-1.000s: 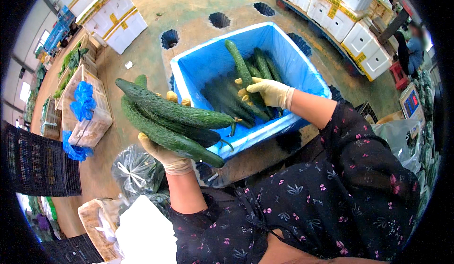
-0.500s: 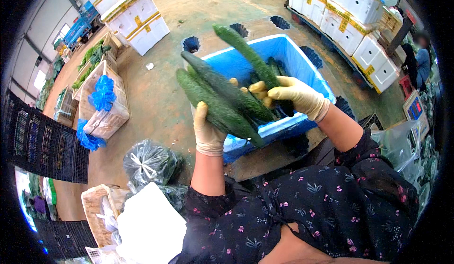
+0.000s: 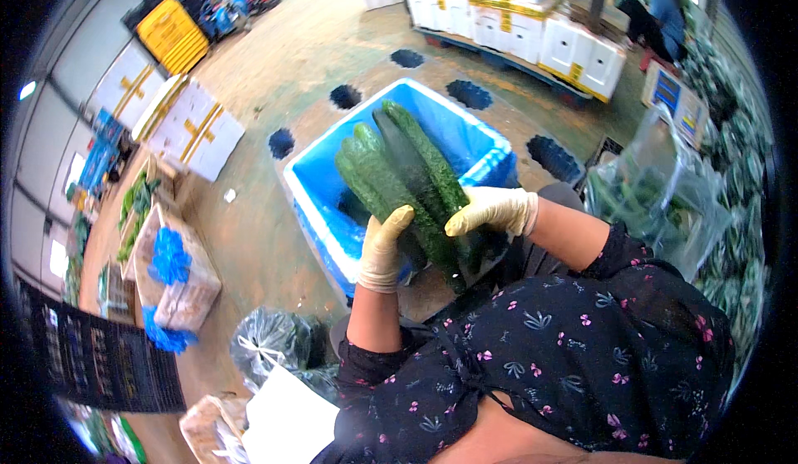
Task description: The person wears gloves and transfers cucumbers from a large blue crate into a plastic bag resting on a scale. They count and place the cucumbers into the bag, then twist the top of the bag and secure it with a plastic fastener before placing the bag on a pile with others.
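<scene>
Both of my gloved hands hold one bundle of several long dark green cucumbers (image 3: 407, 177) over a white box with a blue plastic liner (image 3: 474, 144). My left hand (image 3: 384, 250) grips the bundle from the left side near its lower end. My right hand (image 3: 492, 211) presses on it from the right. The cucumbers point up and away from me, their far tips above the middle of the box. The inside of the box is mostly hidden behind the bundle.
White cartons with yellow tape (image 3: 532, 24) are stacked on a pallet beyond the box, and more cartons (image 3: 195, 127) stand at the left. A clear bag of greens (image 3: 657, 198) is at my right. A tied dark bag (image 3: 274, 343) and an open carton with blue liner (image 3: 170, 269) lie at lower left. Another person (image 3: 657, 7) stands far back.
My right hand has left the box and joined my left on the cucumbers. The bundle has swung from lying across to pointing up and away.
</scene>
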Action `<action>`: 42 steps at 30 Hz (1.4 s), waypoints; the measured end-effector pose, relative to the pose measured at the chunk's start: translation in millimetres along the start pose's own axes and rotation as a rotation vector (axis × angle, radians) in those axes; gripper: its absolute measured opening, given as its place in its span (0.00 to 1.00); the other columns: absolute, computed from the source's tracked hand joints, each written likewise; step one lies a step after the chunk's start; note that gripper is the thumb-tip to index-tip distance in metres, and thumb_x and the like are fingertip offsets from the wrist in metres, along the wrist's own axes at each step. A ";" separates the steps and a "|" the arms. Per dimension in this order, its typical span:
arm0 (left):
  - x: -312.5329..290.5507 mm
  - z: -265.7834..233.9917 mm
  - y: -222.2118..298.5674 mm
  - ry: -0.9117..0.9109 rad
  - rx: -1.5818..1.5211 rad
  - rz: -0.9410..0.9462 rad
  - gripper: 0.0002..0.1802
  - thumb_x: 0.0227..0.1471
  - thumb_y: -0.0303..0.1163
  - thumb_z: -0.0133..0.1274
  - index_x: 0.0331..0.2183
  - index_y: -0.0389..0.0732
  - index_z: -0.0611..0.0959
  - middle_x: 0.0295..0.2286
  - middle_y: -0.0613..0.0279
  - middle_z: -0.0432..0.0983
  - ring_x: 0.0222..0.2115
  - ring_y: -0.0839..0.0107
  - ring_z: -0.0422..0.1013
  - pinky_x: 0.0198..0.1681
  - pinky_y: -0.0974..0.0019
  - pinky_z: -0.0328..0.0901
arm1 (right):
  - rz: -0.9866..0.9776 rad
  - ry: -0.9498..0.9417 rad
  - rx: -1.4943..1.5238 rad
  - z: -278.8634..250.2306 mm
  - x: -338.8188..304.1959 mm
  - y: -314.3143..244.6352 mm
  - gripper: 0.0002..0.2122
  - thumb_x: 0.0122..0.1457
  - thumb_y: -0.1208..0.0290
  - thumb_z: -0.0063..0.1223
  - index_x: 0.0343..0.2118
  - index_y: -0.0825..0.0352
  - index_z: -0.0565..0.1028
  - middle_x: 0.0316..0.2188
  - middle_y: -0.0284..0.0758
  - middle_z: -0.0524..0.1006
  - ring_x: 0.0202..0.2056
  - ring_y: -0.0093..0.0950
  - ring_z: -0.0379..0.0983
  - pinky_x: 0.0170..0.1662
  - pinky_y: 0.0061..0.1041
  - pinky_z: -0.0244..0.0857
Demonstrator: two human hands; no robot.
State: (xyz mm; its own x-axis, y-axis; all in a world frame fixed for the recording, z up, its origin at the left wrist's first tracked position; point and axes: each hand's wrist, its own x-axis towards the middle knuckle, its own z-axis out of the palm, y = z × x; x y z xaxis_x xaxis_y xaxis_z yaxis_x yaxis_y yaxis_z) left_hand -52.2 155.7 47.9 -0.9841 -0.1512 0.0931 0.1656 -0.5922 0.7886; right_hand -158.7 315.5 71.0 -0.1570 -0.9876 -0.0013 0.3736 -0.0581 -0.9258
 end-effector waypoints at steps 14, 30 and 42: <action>6.4 103.7 -1.1 -0.077 0.383 -0.011 0.30 0.46 0.35 0.55 0.49 0.32 0.68 0.42 0.55 0.71 0.41 0.63 0.69 0.47 0.62 0.63 | -0.338 0.157 0.263 1.4 -60.8 11.0 0.23 0.42 0.73 0.61 0.44 0.70 0.71 0.37 0.38 0.77 0.37 0.30 0.74 0.45 0.31 0.67; 45.5 250.9 -10.2 -0.587 0.488 -0.206 0.31 0.46 0.40 0.57 0.48 0.32 0.70 0.44 0.56 0.71 0.43 0.65 0.67 0.48 0.65 0.60 | -0.897 0.447 0.058 20.9 -194.4 -52.5 0.31 0.42 0.76 0.63 0.53 0.68 0.64 0.47 0.34 0.71 0.48 0.27 0.65 0.53 0.28 0.59; 85.1 257.3 -61.1 -0.653 0.313 -0.262 0.35 0.52 0.46 0.45 0.55 0.33 0.62 0.54 0.46 0.60 0.51 0.57 0.63 0.53 0.57 0.58 | -1.159 1.042 -0.301 43.1 -376.1 -102.1 0.32 0.47 0.59 0.53 0.53 0.75 0.61 0.46 0.48 0.70 0.45 0.38 0.71 0.50 0.36 0.65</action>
State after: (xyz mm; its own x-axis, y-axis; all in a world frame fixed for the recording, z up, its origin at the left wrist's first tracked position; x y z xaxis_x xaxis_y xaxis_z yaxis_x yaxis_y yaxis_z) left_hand -162.5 382.6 164.0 -0.8430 0.5185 0.1430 -0.0079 -0.2779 0.9606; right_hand -98.4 686.6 182.4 -0.7946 0.1052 0.5979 -0.5559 -0.5220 -0.6469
